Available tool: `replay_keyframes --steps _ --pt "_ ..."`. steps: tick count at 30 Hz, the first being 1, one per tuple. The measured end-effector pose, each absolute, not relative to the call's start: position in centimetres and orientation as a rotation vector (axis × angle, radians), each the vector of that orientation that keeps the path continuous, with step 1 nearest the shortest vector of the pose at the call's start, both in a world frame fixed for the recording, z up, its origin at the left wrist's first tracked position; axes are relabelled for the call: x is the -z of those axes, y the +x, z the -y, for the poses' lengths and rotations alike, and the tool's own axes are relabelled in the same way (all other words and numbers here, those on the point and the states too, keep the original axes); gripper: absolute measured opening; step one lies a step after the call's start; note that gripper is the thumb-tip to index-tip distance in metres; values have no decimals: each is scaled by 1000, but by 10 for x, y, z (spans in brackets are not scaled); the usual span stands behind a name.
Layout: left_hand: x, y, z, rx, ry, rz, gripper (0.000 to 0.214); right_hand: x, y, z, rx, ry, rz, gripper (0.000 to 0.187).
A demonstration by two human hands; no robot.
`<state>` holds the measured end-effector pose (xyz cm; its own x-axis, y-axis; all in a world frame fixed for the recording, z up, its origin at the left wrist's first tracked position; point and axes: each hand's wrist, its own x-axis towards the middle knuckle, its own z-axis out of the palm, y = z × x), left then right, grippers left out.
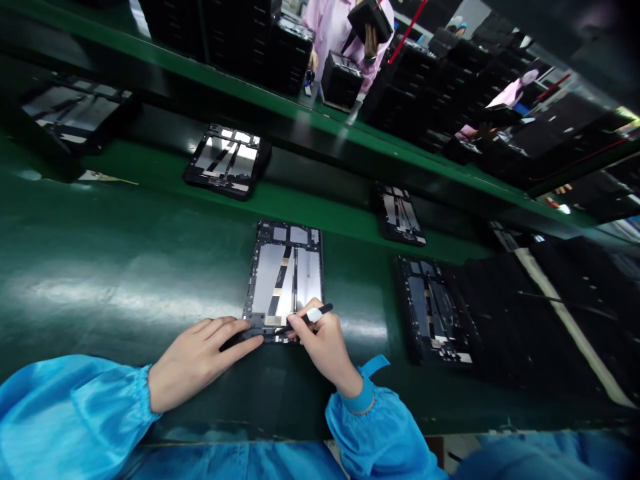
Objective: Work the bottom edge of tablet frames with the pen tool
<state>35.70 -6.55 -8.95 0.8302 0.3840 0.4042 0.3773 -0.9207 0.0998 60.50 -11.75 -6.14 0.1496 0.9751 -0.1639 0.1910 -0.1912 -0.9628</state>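
An opened tablet (261, 273) lies on the green bench in front of me, its silver inside, black frame and dark ribbon cables facing up. My left hand (200, 353) rests at the tablet's lower left corner, fingers stretched out and thumb apart along the bottom edge. Closed in a pinch, my right hand (323, 340) holds slim black tweezers (326, 309) with a white wrap. Their dark tip points down-left at the small parts along the tablet's lower edge; exactly what it touches is too small to tell. A blue band circles my right wrist.
More opened tablets lie on the bench: one behind (225, 160), one back right (400, 213), one at right (435, 310) beside black trays (520, 327). A green shelf (280, 107) crosses the back, with stacked black trays (240, 40). Beyond it stands a person in pink (327, 27).
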Motion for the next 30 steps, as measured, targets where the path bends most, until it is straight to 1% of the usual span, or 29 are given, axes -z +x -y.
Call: replay_keyframes --steps 3,7,11,13,15,18,20,22,27,30 --pt "80 367 62 -654 2947 -611 33 62 605 118 -1109 -1567 1198 22" --pt "75 370 55 -575 2939 -562 32 66 607 119 -1086 -1596 1191 25" --pt "79 358 49 -628 2886 -457 36 71 608 119 -1101 -1570 1099 30" --pt "79 356 50 -686 2881 -454 30 72 607 119 -1097 -1537 1054 32" --pt "79 361 53 -749 2904 -438 24 72 605 119 -1030 -1504 989 35" --pt "77 385 44 -676 2993 -419 25 74 603 122 -776 -1481 863 39" --pt "78 410 19 -515 3014 -515 35 79 605 123 -624 -1482 810 40" --pt "80 439 -22 -429 2985 -662 40 89 608 124 -581 -1484 803 39" --pt "81 490 -145 -532 2911 -1042 33 116 614 116 -642 -1477 873 39" --pt "68 476 -200 -632 2790 -1290 34 124 611 110 -674 -1482 873 43"
